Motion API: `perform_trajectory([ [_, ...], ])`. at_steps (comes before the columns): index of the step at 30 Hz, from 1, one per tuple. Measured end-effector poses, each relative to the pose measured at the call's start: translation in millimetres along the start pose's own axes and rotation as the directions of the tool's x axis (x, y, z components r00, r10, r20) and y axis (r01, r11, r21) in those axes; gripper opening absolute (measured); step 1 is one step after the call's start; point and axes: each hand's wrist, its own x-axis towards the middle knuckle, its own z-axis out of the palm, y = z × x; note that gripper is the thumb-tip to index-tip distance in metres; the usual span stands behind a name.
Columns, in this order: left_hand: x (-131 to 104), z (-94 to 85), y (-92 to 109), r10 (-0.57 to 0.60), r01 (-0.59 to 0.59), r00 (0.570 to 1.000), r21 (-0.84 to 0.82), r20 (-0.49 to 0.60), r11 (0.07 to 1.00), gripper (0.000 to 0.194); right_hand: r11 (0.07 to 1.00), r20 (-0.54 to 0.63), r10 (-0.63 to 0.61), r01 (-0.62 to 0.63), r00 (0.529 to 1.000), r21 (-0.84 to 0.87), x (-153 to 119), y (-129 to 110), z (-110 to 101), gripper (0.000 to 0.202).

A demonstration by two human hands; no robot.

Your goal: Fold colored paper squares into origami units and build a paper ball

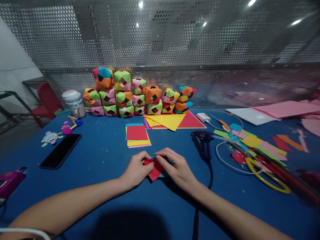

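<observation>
A small folded red paper [155,170] with blue paper edges showing lies between my hands at the front middle of the blue table [110,206]. My left hand [137,169] is closed on its left side, thumb on top of the red face. From the right, my right hand [177,166] pinches the upper right part, its thumb on the paper and its other fingers along the top edge. Beyond my hands sits a stack of coloured paper squares [137,133], red on top.
Folded paper balls [124,98] stand stacked at the back, beside larger paper sheets [192,120]. A glue gun [205,143], cables, scissors [267,176] and paper scraps lie right. Left are a phone [61,151], small figures, a bottle [74,104] and a purple device [11,183].
</observation>
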Motion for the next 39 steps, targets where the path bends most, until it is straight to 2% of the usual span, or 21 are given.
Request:
perform_trajectory([
  [5,7.7,-2.9,-1.7,-0.071,0.063,0.993,-0.091,-0.092,0.994,0.01,0.999,-0.032,0.043,-0.044,0.999,-0.01,3.9,2.9,-3.7,0.023],
  [11,9.1,-3.6,-0.1,-0.122,0.107,0.988,-0.15,-0.094,0.983,0.012,0.991,0.03,0.019,-0.015,0.999,-0.131,9.6,9.0,-9.0,0.022],
  [15,10.5,-5.1,-1.9,-0.109,0.095,0.988,-0.131,-0.109,0.987,0.014,0.954,0.151,-0.002,0.047,0.989,-0.295,16.6,3.4,-19.8,0.023],
  [19,12.4,-6.7,-3.7,-0.087,0.076,0.991,-0.105,-0.105,0.992,0.014,0.891,0.332,0.027,0.128,0.943,-0.436,18.6,-6.7,-35.1,0.021],
  [22,12.6,-7.2,-1.7,-0.098,0.087,0.99,-0.113,-0.099,0.99,0.016,0.864,0.367,0.033,0.159,0.93,-0.479,10.8,-9.2,-50.9,0.021],
  [27,13.7,-7.0,-0.5,-0.111,0.1,0.99,-0.119,-0.091,0.988,0.017,0.877,0.284,0.087,0.062,0.955,-0.476,-19.0,5.2,-89.6,0.022],
  [32,15.5,-7.0,-2.9,-0.103,0.094,0.991,-0.098,-0.091,0.991,0.016,0.823,0.169,0.26,-0.126,0.951,-0.554,-44.6,25.2,-127.2,0.021],
  [37,14.8,-5.6,-1.0,-0.09,0.083,0.988,-0.062,-0.125,0.995,0.012,0.781,-0.084,0.309,-0.303,0.947,-0.545,-40.4,37.3,-141.4,0.022],
  [39,14.2,-4.6,-0.3,-0.095,0.085,0.985,-0.074,-0.142,0.994,0.012,0.737,-0.22,0.33,-0.396,0.918,-0.547,-31.2,44.9,-140.7,0.024],
])
